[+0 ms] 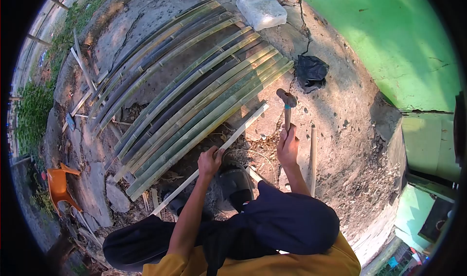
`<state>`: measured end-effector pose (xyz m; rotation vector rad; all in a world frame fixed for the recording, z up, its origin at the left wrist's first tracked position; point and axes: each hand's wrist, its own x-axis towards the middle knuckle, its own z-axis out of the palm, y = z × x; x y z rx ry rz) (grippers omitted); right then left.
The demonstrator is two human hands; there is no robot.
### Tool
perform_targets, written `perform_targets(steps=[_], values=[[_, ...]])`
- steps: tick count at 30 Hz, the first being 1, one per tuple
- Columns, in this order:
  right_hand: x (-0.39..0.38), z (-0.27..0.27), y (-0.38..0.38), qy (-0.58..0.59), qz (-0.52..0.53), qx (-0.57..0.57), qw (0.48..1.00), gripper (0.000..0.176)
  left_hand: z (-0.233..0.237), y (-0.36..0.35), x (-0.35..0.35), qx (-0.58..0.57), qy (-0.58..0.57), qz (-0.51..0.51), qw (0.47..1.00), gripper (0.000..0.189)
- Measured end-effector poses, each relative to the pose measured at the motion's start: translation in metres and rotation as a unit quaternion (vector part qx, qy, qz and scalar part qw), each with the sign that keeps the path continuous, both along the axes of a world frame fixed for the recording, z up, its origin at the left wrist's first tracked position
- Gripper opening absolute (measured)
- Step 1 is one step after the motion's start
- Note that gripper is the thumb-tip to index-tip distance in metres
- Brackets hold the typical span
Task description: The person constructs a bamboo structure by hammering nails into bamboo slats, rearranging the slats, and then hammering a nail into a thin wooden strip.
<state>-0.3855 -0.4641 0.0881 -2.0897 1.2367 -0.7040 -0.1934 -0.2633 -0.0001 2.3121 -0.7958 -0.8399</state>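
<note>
Finds only one thing like a container: a black plastic bag (311, 71), crumpled on the cracked concrete ground (340, 130) near the green wall (389, 33); cannot tell what is inside.

Grips a thin bamboo strip (243, 127) with the left hand (210, 160), fingers closed around it about halfway along. Holds this strip on a diagonal, with the near end at lower left beside the knees and the far end at upper right, pointing roughly toward the bag. Lays it just beside the last slat of the bamboo panel (194, 81) and almost parallel to the slats, which lie side by side on the ground.

Clamps the right hand (288, 147) on the handle of a hammer (287, 113), long axis pointing away from the body, rusty head at the far end, just right of the strip's far end.

Has the two hands apart, strip on the left, hammer on the right.

Shows also a thin stick (313, 159) on the ground just right of the right hand, a white block (261, 9) beyond the panel, and an orange chair (58, 183) well apart at the left
</note>
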Motion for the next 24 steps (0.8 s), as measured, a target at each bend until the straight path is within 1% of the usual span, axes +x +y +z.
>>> perform_targets(steps=[1, 2, 4, 5, 7, 8, 10, 11, 13, 14, 16, 18, 20, 23, 24], values=[[-0.011, -0.029, 0.001, 0.056, 0.006, 0.038, 0.998, 0.016, 0.003, 0.000, 0.001, 0.003, 0.007, 0.000, 1.000, 0.034], [-0.013, -0.044, 0.000, 0.157, 0.022, 0.099, 0.982, 0.017, 0.001, -0.001, 0.000, -0.001, 0.004, -0.001, 1.000, 0.034], [-0.016, -0.050, -0.001, 0.201, 0.051, 0.135, 0.969, 0.017, 0.000, 0.000, -0.001, -0.010, -0.016, 0.012, 1.000, 0.035], [-0.016, -0.054, -0.009, 0.199, 0.054, 0.128, 0.970, 0.017, -0.005, -0.006, 0.002, -0.016, -0.018, 0.016, 1.000, 0.035], [-0.017, -0.045, 0.000, 0.170, 0.038, 0.125, 0.977, 0.019, -0.002, 0.001, 0.001, 0.031, 0.009, -0.003, 0.999, 0.036], [-0.015, -0.041, 0.000, 0.170, 0.040, 0.123, 0.977, 0.019, -0.002, -0.001, 0.003, 0.030, 0.009, -0.001, 1.000, 0.036], [-0.014, -0.034, 0.006, 0.095, 0.029, 0.093, 0.991, 0.020, -0.003, 0.002, 0.001, 0.022, 0.004, -0.003, 1.000, 0.036], [-0.011, -0.034, 0.005, 0.094, 0.028, 0.090, 0.991, 0.020, -0.004, 0.000, 0.002, 0.020, 0.003, -0.003, 1.000, 0.036], [-0.013, -0.044, 0.007, 0.134, 0.023, 0.104, 0.985, 0.020, -0.004, 0.003, 0.000, 0.014, 0.003, 0.004, 1.000, 0.036], [-0.014, -0.048, 0.006, 0.134, 0.022, 0.103, 0.985, 0.020, -0.004, 0.003, -0.001, 0.013, 0.003, 0.003, 1.000, 0.036], [-0.009, -0.052, 0.001, 0.203, 0.028, 0.154, 0.967, 0.019, -0.004, 0.003, 0.001, 0.000, -0.003, -0.001, 1.000, 0.034], [-0.006, -0.049, -0.004, 0.189, 0.033, 0.151, 0.970, 0.019, -0.003, 0.001, 0.001, -0.014, -0.020, 0.001, 1.000, 0.033], [-0.009, -0.045, -0.002, 0.096, 0.037, 0.099, 0.990, 0.017, -0.001, 0.007, -0.006, -0.018, -0.028, -0.002, 0.999, 0.032], [0.008, 0.006, 0.000, 0.053, 0.018, 0.058, 0.997, 0.015, 0.000, 0.004, -0.005, -0.026, -0.048, -0.006, 0.998, 0.030], [0.011, 0.014, 0.000, 0.029, 0.003, 0.038, 0.999, 0.014, -0.002, 0.004, -0.005, -0.026, -0.054, -0.007, 0.998, 0.029]])
